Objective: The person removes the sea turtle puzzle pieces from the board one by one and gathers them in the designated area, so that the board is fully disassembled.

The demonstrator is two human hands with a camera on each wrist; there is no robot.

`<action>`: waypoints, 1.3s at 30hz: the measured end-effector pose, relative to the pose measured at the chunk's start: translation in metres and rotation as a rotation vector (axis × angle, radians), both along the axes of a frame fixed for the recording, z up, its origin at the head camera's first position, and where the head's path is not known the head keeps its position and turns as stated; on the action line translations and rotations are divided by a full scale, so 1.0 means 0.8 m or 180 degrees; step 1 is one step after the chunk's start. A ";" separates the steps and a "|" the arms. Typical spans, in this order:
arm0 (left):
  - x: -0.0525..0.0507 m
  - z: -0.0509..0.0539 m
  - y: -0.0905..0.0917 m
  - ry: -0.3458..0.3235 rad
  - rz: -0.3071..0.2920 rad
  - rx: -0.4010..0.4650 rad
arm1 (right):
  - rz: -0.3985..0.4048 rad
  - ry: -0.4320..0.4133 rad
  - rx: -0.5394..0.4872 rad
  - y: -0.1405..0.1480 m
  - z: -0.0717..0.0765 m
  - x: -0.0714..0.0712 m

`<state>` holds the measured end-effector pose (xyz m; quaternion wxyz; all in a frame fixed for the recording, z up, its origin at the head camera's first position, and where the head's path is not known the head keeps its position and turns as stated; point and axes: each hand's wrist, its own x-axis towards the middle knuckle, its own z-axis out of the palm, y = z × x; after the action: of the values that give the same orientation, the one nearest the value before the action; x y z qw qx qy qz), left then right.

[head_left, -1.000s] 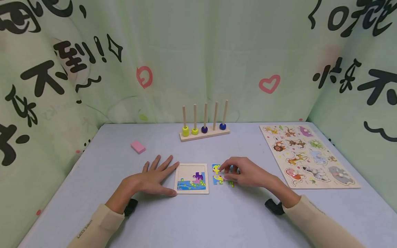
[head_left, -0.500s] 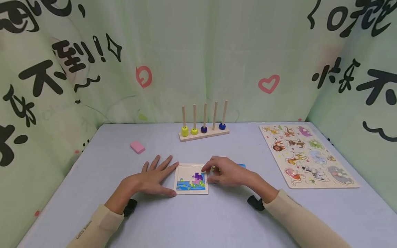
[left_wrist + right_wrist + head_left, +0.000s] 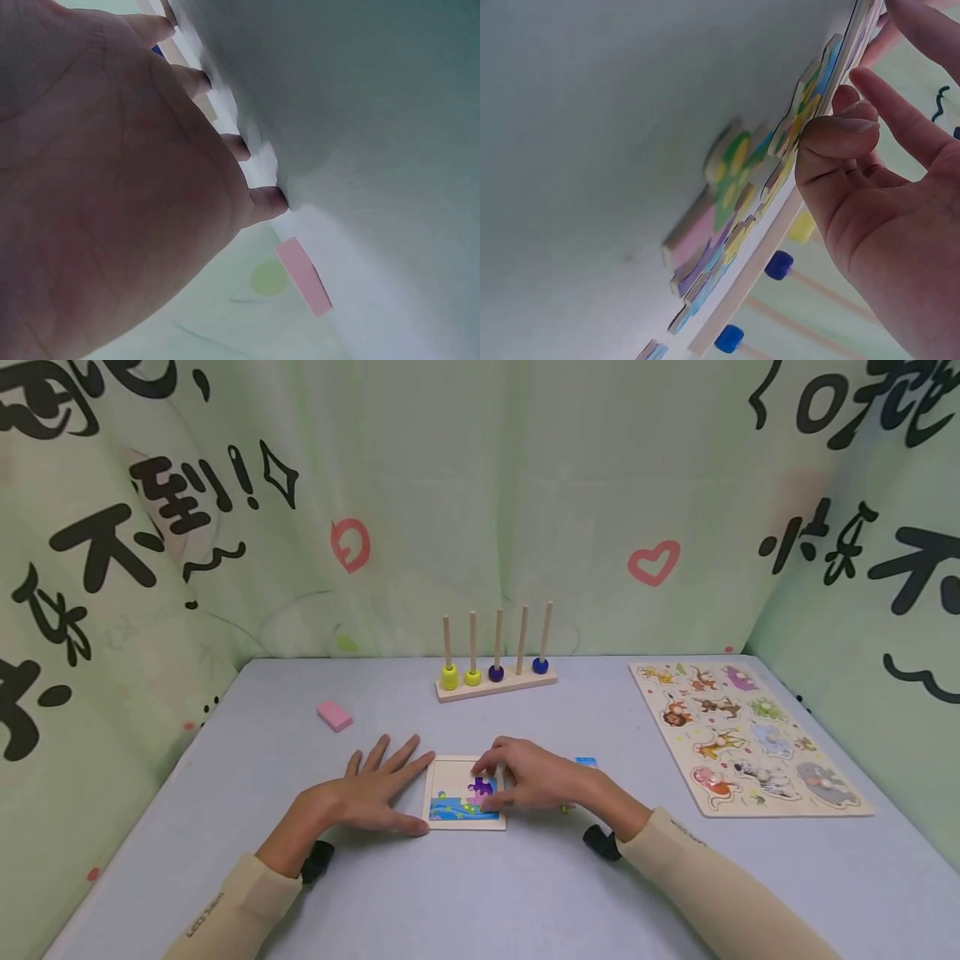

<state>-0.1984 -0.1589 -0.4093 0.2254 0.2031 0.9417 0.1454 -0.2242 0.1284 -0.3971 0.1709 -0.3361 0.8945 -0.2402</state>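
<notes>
A small square wooden puzzle frame [image 3: 450, 766] lies on the table in the head view. Blue, purple and pink jigsaw pieces [image 3: 453, 808] fill its lower part. My left hand [image 3: 367, 797] lies with fingers spread; its thumb and index fingertip touch the frame's left side. Over the frame's right edge, my right hand [image 3: 536, 774] has thumb and fingers bent together. In the right wrist view they pinch a blue, green and yellow puzzle piece [image 3: 808, 94], partly covered by the thumb. Loose puzzle pieces [image 3: 731, 180] lie on the table beside it, mostly behind the right hand in the head view.
At the back stands a wooden peg stand [image 3: 498, 685] with yellow and blue beads. A pink block [image 3: 334, 716] lies behind the left hand. To the right is a large animal puzzle board [image 3: 742, 739]. Printed curtains [image 3: 570, 510] enclose the table.
The right hand has moved left from the loose pieces to the frame's right edge, with a puzzle piece in its fingers. The left hand has stayed in place.
</notes>
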 end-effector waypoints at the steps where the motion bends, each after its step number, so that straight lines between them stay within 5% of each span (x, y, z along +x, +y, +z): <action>1: 0.000 0.001 0.001 0.0004 -0.0002 -0.0010 | 0.0003 0.0003 0.0020 0.000 0.000 0.000; 39: 0.003 0.000 0.002 0.0048 0.0007 0.0005 | -0.0100 0.0057 -0.0040 -0.002 -0.007 0.005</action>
<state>-0.1961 -0.1570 -0.4089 0.2181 0.2034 0.9434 0.1450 -0.2205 0.1268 -0.4025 0.1569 -0.3251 0.8997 -0.2455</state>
